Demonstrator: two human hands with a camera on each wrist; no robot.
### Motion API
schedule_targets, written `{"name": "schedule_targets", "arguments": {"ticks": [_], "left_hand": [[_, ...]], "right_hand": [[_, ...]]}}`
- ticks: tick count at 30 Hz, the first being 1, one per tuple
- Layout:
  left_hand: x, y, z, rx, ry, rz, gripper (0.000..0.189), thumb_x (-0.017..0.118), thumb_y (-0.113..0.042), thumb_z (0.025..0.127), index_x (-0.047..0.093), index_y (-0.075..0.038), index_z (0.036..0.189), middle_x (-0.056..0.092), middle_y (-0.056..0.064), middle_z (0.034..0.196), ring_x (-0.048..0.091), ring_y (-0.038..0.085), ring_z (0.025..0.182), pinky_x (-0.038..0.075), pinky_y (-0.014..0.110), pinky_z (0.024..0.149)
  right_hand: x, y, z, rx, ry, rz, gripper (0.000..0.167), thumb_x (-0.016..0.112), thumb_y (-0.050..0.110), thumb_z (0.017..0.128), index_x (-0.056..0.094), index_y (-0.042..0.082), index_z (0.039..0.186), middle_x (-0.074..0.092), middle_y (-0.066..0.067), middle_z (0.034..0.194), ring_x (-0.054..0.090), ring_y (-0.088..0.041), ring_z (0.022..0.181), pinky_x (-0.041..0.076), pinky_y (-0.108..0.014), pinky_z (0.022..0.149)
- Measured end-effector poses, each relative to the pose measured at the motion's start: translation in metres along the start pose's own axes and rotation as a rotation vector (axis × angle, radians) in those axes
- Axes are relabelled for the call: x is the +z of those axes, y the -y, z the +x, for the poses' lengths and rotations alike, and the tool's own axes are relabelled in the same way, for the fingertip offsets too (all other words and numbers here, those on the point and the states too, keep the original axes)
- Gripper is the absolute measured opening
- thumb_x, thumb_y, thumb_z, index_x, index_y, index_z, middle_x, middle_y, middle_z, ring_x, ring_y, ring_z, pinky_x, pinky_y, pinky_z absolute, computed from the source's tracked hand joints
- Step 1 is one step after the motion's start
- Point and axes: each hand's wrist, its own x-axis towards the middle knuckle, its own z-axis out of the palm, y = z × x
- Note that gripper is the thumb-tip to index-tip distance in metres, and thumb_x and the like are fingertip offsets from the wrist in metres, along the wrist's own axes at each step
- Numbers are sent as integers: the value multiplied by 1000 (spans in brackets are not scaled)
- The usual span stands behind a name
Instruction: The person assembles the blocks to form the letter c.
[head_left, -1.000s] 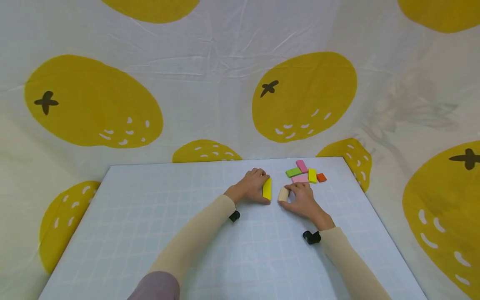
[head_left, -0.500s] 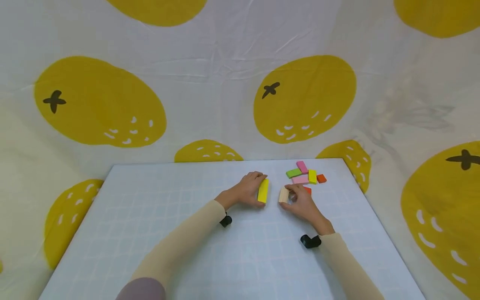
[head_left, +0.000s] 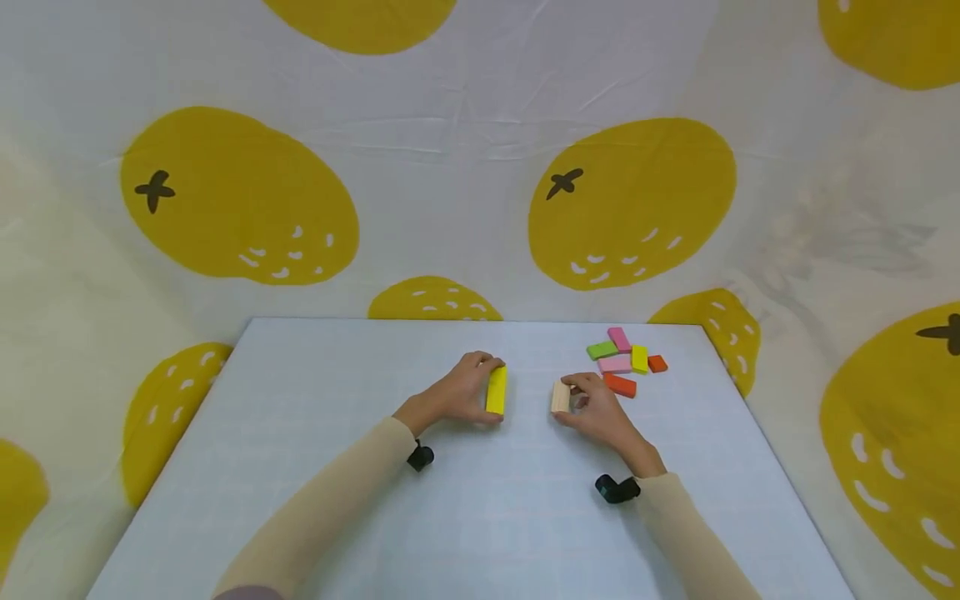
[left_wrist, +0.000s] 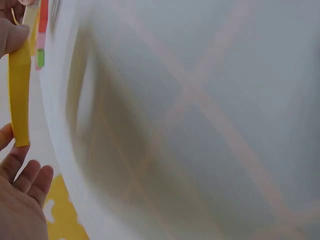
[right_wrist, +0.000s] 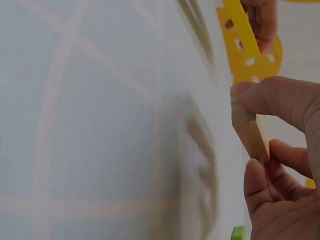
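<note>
My left hand (head_left: 459,393) pinches a long yellow block (head_left: 496,391) by its two ends, thumb at the near end and fingers at the far one. The left wrist view shows this yellow block (left_wrist: 20,95) above the table. To the right of it, across a small gap, my right hand (head_left: 600,410) pinches a plain wooden block (head_left: 561,397) between thumb and fingertips. In the right wrist view the thumb presses one end of the wooden block (right_wrist: 252,132), and fingertips meet the other. A red block (head_left: 619,385) lies just beyond the right hand's knuckles.
Behind the right hand lies a loose group of blocks: a green one (head_left: 602,350), a dark pink one (head_left: 619,339), a light pink one (head_left: 615,364), a yellow one (head_left: 639,359) and a small orange one (head_left: 657,363). Fruit-printed cloth (head_left: 465,208) hangs behind the white table (head_left: 360,375).
My left hand has moved left with the yellow block, widening the gap to the wooden block. The right hand has shifted slightly left, uncovering the red block. The head view has turned a little.
</note>
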Motion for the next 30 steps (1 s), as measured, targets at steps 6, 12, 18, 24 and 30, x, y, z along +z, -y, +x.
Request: {"name": "schedule_targets", "arguments": {"ticks": [6,12,18,24,30], "left_hand": [[-8,10,-26,-47,-27,-23,93,84,-54,76,48,-11,150,50,9,148,46,25,136,45,42,115],[-17,25,-58,-91,-65,-42,88,85,-50,73,50,-13,144,49,9,146,44,27,133,44,47,115],[-25,40,-82,-144,-103,-22,88,86,-50,70,50,-13,141,50,8,144,45,27,132,43,48,115],[-25,50,-94,-140,-127,-37,87,86,-51,70,52,-12,139,53,7,140,50,25,126,46,46,112],[-23,58,-105,-143,-111,-19,87,86,-50,70,52,-12,140,53,6,141,52,25,125,47,46,111]], "right_hand": [[12,15,1,-16,37,65,61,87,17,83,62,6,137,56,-16,137,60,-30,113,58,-46,95],[25,29,1,-31,81,116,60,87,18,83,63,6,136,56,-15,135,59,-30,115,57,-47,98],[37,36,1,-32,90,137,59,86,16,83,63,6,136,55,-15,135,59,-29,114,57,-46,98],[49,41,-1,-53,74,142,59,86,13,82,63,5,136,54,-17,136,60,-29,111,58,-43,94],[62,48,-6,-67,54,181,60,87,8,79,64,3,134,56,-17,135,60,-27,107,58,-38,90]]}}
